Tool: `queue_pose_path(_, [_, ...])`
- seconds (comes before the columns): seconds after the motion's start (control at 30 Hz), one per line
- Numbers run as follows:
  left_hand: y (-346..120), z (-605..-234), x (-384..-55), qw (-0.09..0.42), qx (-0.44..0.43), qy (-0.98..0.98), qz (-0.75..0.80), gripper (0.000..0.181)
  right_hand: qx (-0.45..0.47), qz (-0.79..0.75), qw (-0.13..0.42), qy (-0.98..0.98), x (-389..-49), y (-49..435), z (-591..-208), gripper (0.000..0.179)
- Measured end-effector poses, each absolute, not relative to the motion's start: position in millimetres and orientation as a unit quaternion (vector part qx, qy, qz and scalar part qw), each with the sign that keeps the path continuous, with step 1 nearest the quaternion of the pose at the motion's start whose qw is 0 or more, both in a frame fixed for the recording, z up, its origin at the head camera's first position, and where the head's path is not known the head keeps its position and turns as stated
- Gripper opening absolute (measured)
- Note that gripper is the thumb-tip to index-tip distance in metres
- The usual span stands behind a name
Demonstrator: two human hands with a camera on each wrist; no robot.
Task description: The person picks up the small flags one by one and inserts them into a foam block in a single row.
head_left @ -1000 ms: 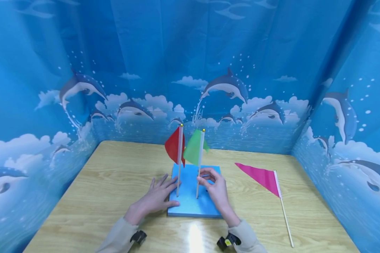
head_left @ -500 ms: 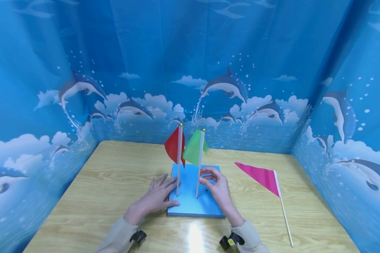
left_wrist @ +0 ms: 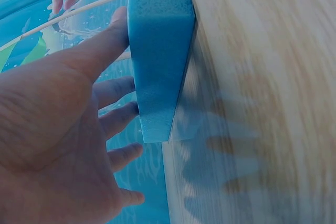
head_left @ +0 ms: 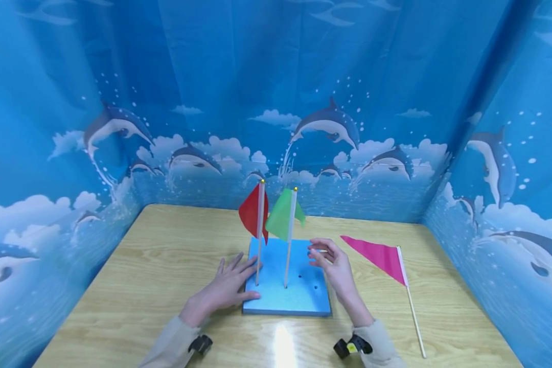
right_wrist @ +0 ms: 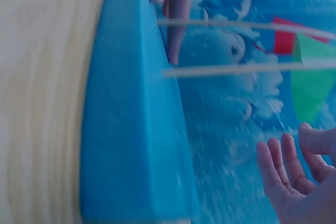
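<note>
A blue foam block (head_left: 276,301) lies flat on the table with a red flag (head_left: 253,210) and a green flag (head_left: 280,215) standing upright in it. My left hand (head_left: 227,287) rests on the block's left edge, fingers spread, as the left wrist view also shows the hand (left_wrist: 63,124) against the foam block (left_wrist: 160,72). Over the block's right side my right hand (head_left: 336,268) hovers with loosely bent fingers and nothing in them. In the right wrist view this hand (right_wrist: 299,177) is apart from the green flag's stick (right_wrist: 236,70).
A pink triangular flag (head_left: 382,258) on a pale stick lies on the wooden table (head_left: 165,245) to the right. Small dark holes (head_left: 316,287) show in the block's right part. A blue dolphin-print curtain (head_left: 202,102) surrounds the table at back and sides.
My right hand has let go of the green flag's stick and moved right, away from it. The green flag stays standing. My left hand has not moved.
</note>
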State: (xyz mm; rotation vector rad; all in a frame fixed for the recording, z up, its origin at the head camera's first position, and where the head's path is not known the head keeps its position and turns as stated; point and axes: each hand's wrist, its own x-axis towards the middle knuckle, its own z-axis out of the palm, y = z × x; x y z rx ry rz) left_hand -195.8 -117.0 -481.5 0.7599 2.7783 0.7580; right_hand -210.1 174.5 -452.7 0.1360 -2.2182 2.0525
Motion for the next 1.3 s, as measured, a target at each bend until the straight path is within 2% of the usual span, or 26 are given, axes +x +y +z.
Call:
queue_pose_path(0.23, [-116.2,-482.3,-195.8,0.084,0.255,0.93,0.252,0.076,0.015,0.673,0.081,-0.735,-209.8,229.9,-447.6,0.04])
queue_pose_path(0.47, [-115.3,-481.6,-195.9,0.09,0.255,0.93,0.247,0.077,-0.015,0.669,0.129,-0.732,-197.9,292.1,-445.9,0.044])
queue_pose_path(0.53, [-115.5,-481.2,-195.6,0.091,0.256,0.93,0.248,0.077,-0.027,0.658,0.135,-0.74,-192.6,309.4,-447.7,0.04])
queue_pose_path(0.63, [-116.5,-481.2,-195.2,0.088,0.258,0.929,0.25,0.077,-0.039,0.647,0.138,-0.749,-185.4,333.3,-453.2,0.021])
queue_pose_path(0.7, [-117.3,-481.1,-195.0,0.087,0.259,0.929,0.25,0.077,-0.043,0.646,0.135,-0.75,-180.9,347.3,-457.6,0.019])
queue_pose_path(0.8, [-118.3,-481.1,-194.7,0.085,0.257,0.93,0.25,0.076,-0.047,0.654,0.118,-0.746,-175.9,364.5,-463.2,0.029])
queue_pose_path(0.93, [-118.6,-480.9,-194.6,0.085,0.256,0.93,0.252,0.076,-0.072,0.627,0.074,-0.772,-171.4,380.4,-467.5,0.019])
queue_pose_path(1.1, [-118.0,-479.8,-194.4,0.086,0.261,0.927,0.253,0.076,-0.093,0.535,0.015,-0.84,-168.0,397.1,-470.9,0.048])
queue_pose_path(1.3, [-116.5,-478.6,-194.0,0.087,0.258,0.928,0.256,0.075,-0.102,0.518,-0.048,-0.848,-167.2,416.4,-473.9,0.047])
